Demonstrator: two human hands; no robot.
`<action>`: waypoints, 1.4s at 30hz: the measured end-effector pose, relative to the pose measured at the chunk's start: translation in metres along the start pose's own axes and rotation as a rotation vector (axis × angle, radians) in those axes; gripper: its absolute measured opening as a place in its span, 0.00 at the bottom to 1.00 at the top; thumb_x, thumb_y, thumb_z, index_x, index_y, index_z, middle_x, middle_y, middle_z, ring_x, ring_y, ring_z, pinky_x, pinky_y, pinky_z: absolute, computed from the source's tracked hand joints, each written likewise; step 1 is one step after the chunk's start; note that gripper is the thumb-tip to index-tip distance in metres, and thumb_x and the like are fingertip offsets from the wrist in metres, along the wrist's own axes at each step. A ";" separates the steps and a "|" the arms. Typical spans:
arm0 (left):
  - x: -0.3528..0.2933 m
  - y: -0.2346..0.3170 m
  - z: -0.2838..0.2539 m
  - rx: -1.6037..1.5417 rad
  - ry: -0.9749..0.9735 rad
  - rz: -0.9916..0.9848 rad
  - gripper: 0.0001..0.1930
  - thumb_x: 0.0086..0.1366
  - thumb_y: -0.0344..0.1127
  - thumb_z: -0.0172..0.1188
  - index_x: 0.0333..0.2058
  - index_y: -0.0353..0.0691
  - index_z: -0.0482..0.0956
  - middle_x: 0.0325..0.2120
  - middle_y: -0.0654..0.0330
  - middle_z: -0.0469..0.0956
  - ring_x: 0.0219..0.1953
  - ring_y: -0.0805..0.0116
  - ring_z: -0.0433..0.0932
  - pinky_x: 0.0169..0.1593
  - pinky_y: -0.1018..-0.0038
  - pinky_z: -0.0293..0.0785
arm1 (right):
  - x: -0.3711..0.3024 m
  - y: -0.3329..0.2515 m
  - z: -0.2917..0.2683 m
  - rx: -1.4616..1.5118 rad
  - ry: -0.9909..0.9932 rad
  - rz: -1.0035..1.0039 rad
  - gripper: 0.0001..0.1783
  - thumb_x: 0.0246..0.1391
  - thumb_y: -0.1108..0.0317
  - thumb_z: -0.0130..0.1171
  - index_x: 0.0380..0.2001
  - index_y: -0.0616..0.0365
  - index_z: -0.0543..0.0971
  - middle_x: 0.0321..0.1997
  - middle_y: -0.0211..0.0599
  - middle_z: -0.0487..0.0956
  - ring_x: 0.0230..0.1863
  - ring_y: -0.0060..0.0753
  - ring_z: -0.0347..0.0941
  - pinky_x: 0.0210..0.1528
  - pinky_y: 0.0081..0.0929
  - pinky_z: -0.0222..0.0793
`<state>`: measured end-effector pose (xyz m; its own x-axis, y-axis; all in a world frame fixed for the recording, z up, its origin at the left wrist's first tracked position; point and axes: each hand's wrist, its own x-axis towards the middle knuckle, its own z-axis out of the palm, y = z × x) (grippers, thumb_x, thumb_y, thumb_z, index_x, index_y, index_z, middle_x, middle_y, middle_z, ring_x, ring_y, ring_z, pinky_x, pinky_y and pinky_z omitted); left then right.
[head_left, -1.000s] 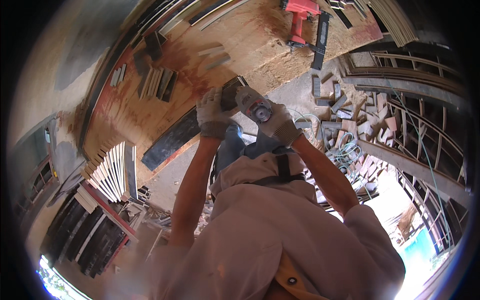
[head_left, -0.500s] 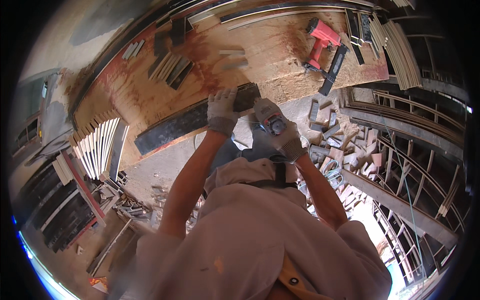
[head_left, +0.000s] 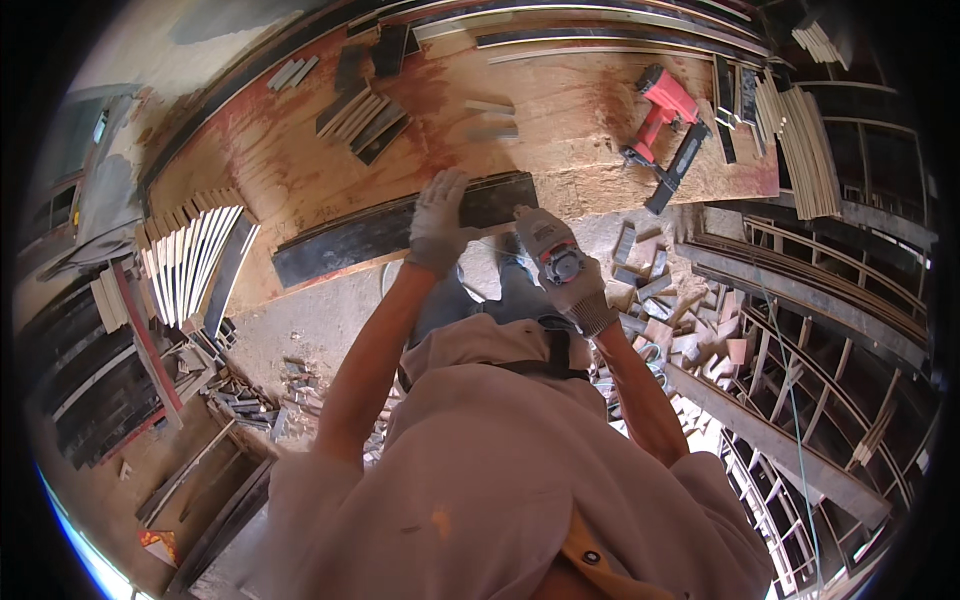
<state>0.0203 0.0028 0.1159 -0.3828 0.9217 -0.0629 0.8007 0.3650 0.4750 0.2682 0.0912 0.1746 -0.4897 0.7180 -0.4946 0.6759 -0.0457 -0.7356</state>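
A long black board (head_left: pixel 345 245) lies along the near edge of the wooden bench. My left hand (head_left: pixel 438 222), in a pale knit glove, is over the board's middle with the fingers stretched out and the thumb apart. Whether its palm touches the board, I cannot tell. My gloved right hand (head_left: pixel 580 290) grips a handheld power tool (head_left: pixel 549 246) with a pale grey body and a dark round motor end. The tool's narrow front end is beside the board's near edge, toward its right end; its exact kind is unclear.
On the bench (head_left: pixel 560 120), a red-and-black nail gun (head_left: pixel 665 120) lies at the right. Short strips (head_left: pixel 362 120) and long strips at the back share the top. Fanned slats (head_left: pixel 195 262) stand at the left edge. Offcuts (head_left: pixel 690 320) litter the floor at right, near racks (head_left: pixel 840 290).
My left hand has gone from resting on the board with bent fingers to stretched fingers. The right hand and power tool have shifted slightly. The whole view has moved a little.
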 end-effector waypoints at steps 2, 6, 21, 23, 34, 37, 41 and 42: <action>-0.015 -0.028 -0.005 0.010 -0.040 -0.031 0.47 0.43 0.46 0.79 0.64 0.46 0.70 0.65 0.52 0.68 0.69 0.54 0.62 0.73 0.57 0.52 | 0.006 -0.005 0.013 0.010 -0.054 -0.077 0.27 0.43 0.62 0.71 0.49 0.58 0.79 0.36 0.52 0.84 0.44 0.55 0.82 0.43 0.41 0.80; -0.017 -0.038 -0.011 -0.054 -0.059 -0.066 0.41 0.41 0.43 0.78 0.58 0.45 0.76 0.62 0.55 0.72 0.67 0.54 0.66 0.72 0.56 0.55 | 0.022 -0.030 0.034 0.017 -0.104 -0.192 0.27 0.44 0.64 0.69 0.51 0.55 0.78 0.37 0.55 0.83 0.45 0.58 0.80 0.44 0.44 0.78; -0.023 -0.040 -0.011 -0.054 -0.034 -0.036 0.42 0.44 0.50 0.77 0.60 0.48 0.75 0.61 0.58 0.72 0.66 0.57 0.66 0.74 0.55 0.51 | 0.018 -0.028 0.045 -0.186 -0.185 -0.099 0.27 0.45 0.60 0.69 0.50 0.53 0.79 0.38 0.54 0.84 0.45 0.57 0.81 0.46 0.45 0.79; -0.020 -0.042 -0.010 -0.052 -0.037 -0.029 0.42 0.44 0.50 0.77 0.60 0.48 0.74 0.62 0.58 0.71 0.66 0.57 0.65 0.74 0.54 0.50 | 0.017 -0.016 0.047 -0.167 -0.161 -0.133 0.26 0.45 0.59 0.69 0.49 0.54 0.79 0.38 0.53 0.84 0.45 0.57 0.81 0.46 0.46 0.79; -0.029 -0.038 -0.024 0.000 0.053 0.067 0.50 0.44 0.55 0.76 0.64 0.41 0.66 0.57 0.50 0.72 0.61 0.50 0.68 0.65 0.55 0.61 | 0.008 0.033 0.057 -0.420 0.092 -0.570 0.15 0.46 0.65 0.69 0.38 0.58 0.83 0.40 0.46 0.84 0.41 0.49 0.82 0.42 0.36 0.77; -0.035 -0.048 -0.042 0.018 0.203 0.193 0.39 0.51 0.43 0.69 0.62 0.39 0.67 0.51 0.47 0.74 0.54 0.47 0.72 0.60 0.53 0.65 | -0.012 0.123 0.041 -0.065 0.024 -0.445 0.17 0.55 0.69 0.68 0.48 0.58 0.79 0.37 0.32 0.82 0.37 0.30 0.78 0.39 0.30 0.75; -0.099 -0.102 -0.136 0.077 0.186 0.032 0.38 0.50 0.39 0.68 0.62 0.41 0.69 0.53 0.52 0.74 0.57 0.49 0.70 0.64 0.53 0.62 | -0.057 0.138 -0.017 -0.978 0.172 -0.927 0.22 0.54 0.75 0.68 0.52 0.63 0.77 0.55 0.40 0.78 0.47 0.26 0.76 0.47 0.30 0.76; -0.117 -0.129 -0.163 0.121 0.240 0.001 0.37 0.52 0.40 0.68 0.62 0.42 0.69 0.53 0.52 0.74 0.57 0.49 0.71 0.64 0.53 0.63 | -0.067 0.143 -0.023 -0.872 0.135 -0.770 0.22 0.54 0.75 0.68 0.52 0.62 0.77 0.54 0.40 0.78 0.46 0.26 0.75 0.46 0.30 0.76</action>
<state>-0.1135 -0.1733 0.2054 -0.4689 0.8697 0.1544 0.8448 0.3906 0.3657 0.4100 0.0524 0.1130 -0.9073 0.4190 0.0346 0.4011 0.8875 -0.2268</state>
